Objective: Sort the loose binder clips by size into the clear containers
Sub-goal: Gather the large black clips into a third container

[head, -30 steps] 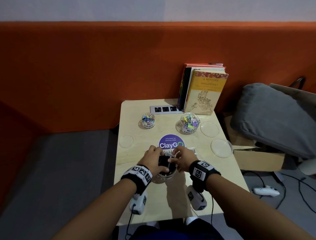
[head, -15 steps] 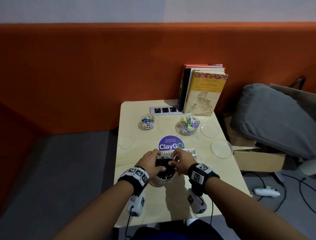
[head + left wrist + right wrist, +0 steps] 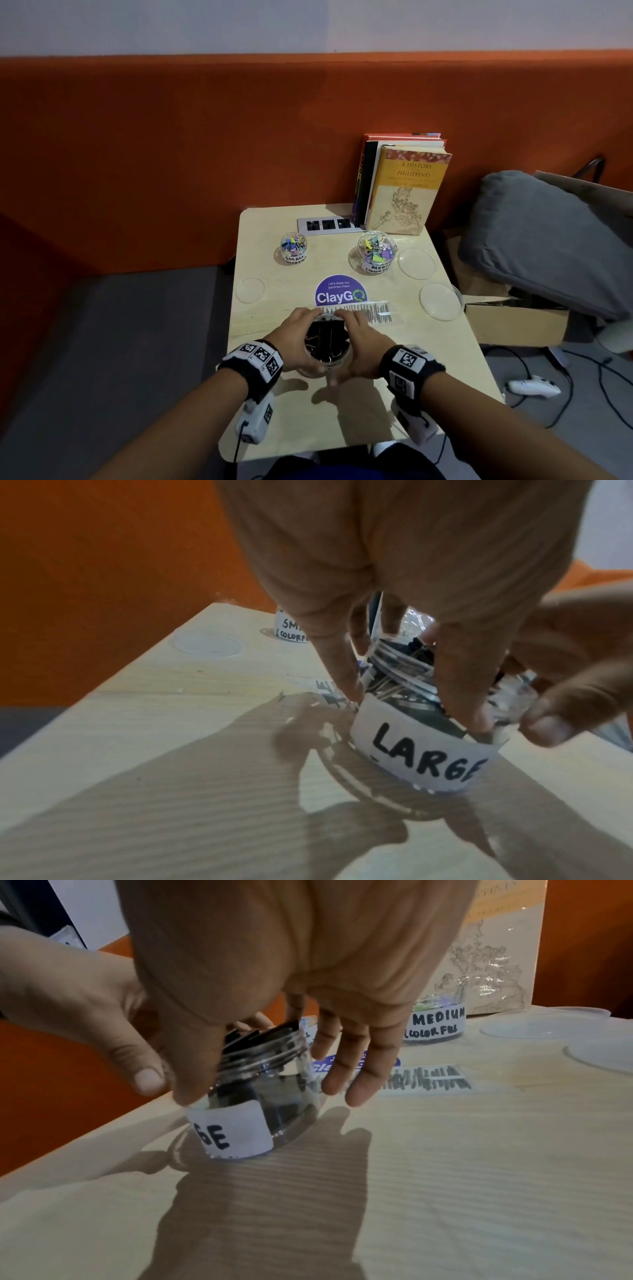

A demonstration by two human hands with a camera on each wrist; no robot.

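Observation:
A clear jar labelled LARGE (image 3: 327,346) (image 3: 428,756) (image 3: 236,1131) stands on the table's near half. It is packed with black binder clips (image 3: 325,334) (image 3: 260,1035) that reach up to its mouth. My left hand (image 3: 301,339) wraps the jar's left side, index finger (image 3: 342,669) and thumb (image 3: 459,685) pinching its wall. My right hand (image 3: 358,342) cups the right side: its thumb (image 3: 192,1080) rests on the front, and its straight fingers (image 3: 346,1069) stand beside the far wall. No loose clips show on the table.
At the back stand a SMALL jar (image 3: 294,247) and a MEDIUM jar (image 3: 376,250), both holding coloured clips. Three clear lids (image 3: 250,289) (image 3: 416,263) (image 3: 441,301) lie flat. Books (image 3: 404,188), a socket strip (image 3: 325,226) and a ClayGo sticker (image 3: 340,291) are beyond. A grey cushion (image 3: 548,240) lies to the right.
Both hands have slid from the jar's mouth, where they pressed on the black clips, down around its sides. The jar stays in place.

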